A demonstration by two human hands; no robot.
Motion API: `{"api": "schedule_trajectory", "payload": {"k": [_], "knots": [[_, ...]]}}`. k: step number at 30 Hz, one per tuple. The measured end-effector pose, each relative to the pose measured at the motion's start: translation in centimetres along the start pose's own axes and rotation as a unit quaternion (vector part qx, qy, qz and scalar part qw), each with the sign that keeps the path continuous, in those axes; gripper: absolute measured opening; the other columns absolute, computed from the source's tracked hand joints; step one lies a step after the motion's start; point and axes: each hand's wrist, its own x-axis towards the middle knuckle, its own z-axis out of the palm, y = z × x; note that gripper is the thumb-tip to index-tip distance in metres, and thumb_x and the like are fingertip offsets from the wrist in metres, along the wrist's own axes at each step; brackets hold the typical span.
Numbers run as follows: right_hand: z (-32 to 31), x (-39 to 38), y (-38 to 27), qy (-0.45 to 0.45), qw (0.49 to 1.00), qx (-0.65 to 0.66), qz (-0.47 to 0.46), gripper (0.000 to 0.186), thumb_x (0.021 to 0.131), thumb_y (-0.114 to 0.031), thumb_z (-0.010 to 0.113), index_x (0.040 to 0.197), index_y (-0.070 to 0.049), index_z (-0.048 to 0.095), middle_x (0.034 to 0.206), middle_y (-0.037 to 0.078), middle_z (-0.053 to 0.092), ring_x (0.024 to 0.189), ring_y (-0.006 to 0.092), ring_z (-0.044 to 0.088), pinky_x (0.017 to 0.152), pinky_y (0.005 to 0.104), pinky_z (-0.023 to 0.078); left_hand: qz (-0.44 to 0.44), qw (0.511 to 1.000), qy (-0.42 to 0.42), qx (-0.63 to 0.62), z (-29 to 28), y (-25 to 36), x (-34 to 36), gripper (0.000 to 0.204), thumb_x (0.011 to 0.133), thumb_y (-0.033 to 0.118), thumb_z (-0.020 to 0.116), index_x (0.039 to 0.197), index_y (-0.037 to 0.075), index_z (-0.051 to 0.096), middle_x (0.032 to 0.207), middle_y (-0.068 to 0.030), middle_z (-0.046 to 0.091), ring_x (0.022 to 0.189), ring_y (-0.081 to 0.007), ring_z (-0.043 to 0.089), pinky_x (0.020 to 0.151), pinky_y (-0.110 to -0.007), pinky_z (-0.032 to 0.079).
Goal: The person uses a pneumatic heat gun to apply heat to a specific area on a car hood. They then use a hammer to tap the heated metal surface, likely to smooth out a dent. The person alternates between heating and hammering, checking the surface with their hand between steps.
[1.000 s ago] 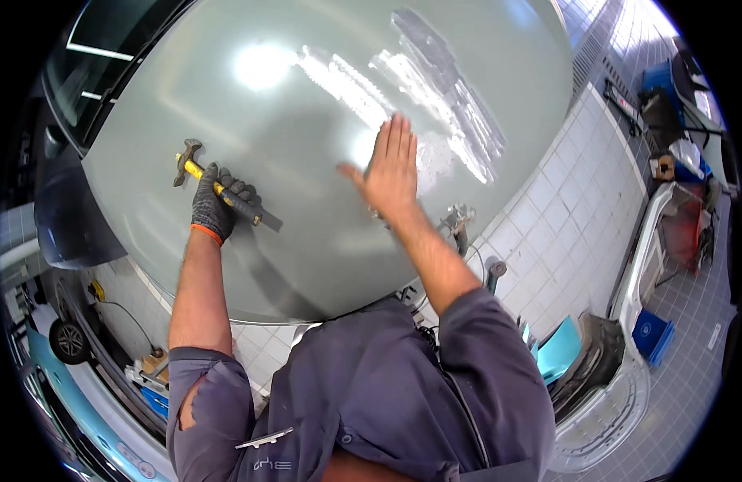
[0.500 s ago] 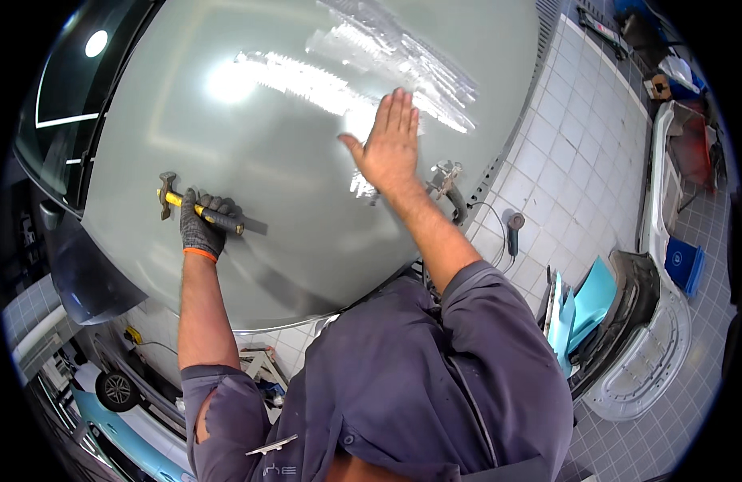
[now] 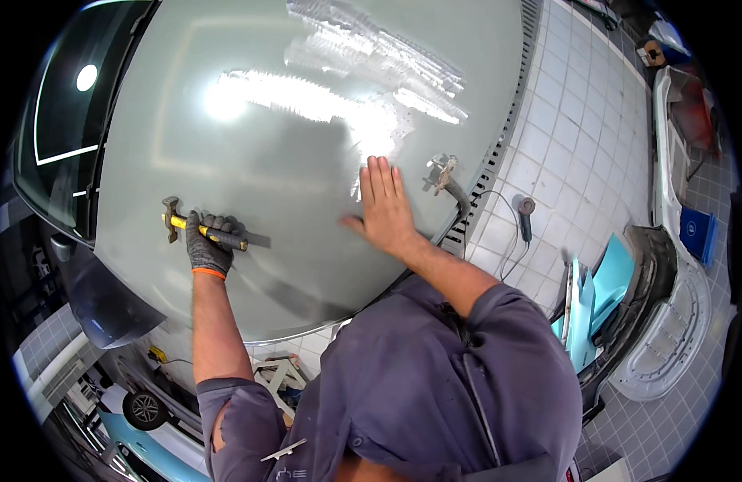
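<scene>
A grey-green car hood (image 3: 283, 209) spreads out before me, with bright sanded streaks of bare metal (image 3: 363, 52) across its far and middle part. My left hand (image 3: 210, 245), in a dark knit glove with an orange cuff, is closed round the yellow and black handle of a hammer (image 3: 172, 218); the metal head points left. Bare and flat, my right hand (image 3: 383, 213) lies on the hood with fingers pointing away from me, fingertips at the lower end of a shiny patch. A tool with a dark curved handle (image 3: 450, 181) rests on the hood to its right.
A corded power tool (image 3: 525, 217) lies on the white tiled floor (image 3: 564, 145) to the right. Beyond are turquoise panels (image 3: 612, 273), a silver-white body part (image 3: 668, 353) and a blue box (image 3: 697, 234). The windshield (image 3: 74, 120) borders the hood at left.
My right hand has slid back toward me over the hood, off the middle of the sanded patch. My left hand keeps its grip on the hammer. The view has shifted slightly.
</scene>
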Motion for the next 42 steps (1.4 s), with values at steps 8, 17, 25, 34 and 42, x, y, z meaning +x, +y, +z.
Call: {"api": "schedule_trajectory", "payload": {"k": [8,17,25,34,42], "knots": [[-2.1,8.3,-1.3,0.036,0.980,0.011,-0.197,0.099,0.089,-0.067,0.057,0.151,0.007,0.037,0.164,0.021,0.029,0.155,0.0317,0.022,0.127,0.0458,0.015,0.016,0.999,-0.012,0.028,1.2,0.5,0.7,0.043,0.101,0.047,0.046,0.073,0.015,0.043,0.070,-0.0020,0.045,0.070,-0.0224,0.047,0.069,-0.038,0.044],[-0.3,-3.5,0.9,-0.039,0.998,-0.009,0.040,0.106,0.084,-0.063,0.069,0.152,0.010,0.033,0.164,0.025,0.025,0.156,0.0359,0.015,0.127,0.0492,0.014,-0.016,0.997,-0.066,-0.046,0.0,0.0,0.1,0.044,0.099,0.044,0.051,0.070,0.013,0.038,0.068,-0.0035,0.039,0.072,-0.0243,0.043,0.081,-0.043,0.045],[0.9,11.0,-9.8,0.047,0.981,-0.013,-0.186,0.110,0.087,-0.073,0.057,0.155,0.009,0.028,0.165,0.025,0.021,0.157,0.0349,0.012,0.128,0.0484,0.009,-0.033,0.940,-0.339,0.031,-8.9,0.7,9.0,0.012,0.091,0.032,0.059,0.098,0.023,0.063,0.097,0.0047,0.065,0.099,-0.0165,0.063,0.096,-0.039,0.046],[0.2,3.6,-9.4,-0.004,0.989,-0.044,-0.144,0.101,0.093,-0.067,0.053,0.153,0.011,0.029,0.164,0.027,0.021,0.156,0.0373,0.014,0.127,0.0491,0.014,-0.084,0.966,-0.160,0.183,-6.3,6.8,1.1,0.025,0.106,0.038,0.049,0.098,0.015,0.056,0.087,0.0003,0.057,0.080,-0.0190,0.061,0.074,-0.037,0.053],[0.3,7.1,-11.7,0.006,0.990,-0.051,-0.128,0.100,0.093,-0.062,0.059,0.151,0.014,0.029,0.163,0.030,0.023,0.154,0.0411,0.017,0.127,0.0493,0.014,-0.152,0.962,-0.188,0.130,-5.5,8.5,1.2,0.026,0.105,0.033,0.050,0.088,0.014,0.050,0.071,-0.0045,0.051,0.067,-0.0252,0.057,0.050,-0.037,0.032]]}}
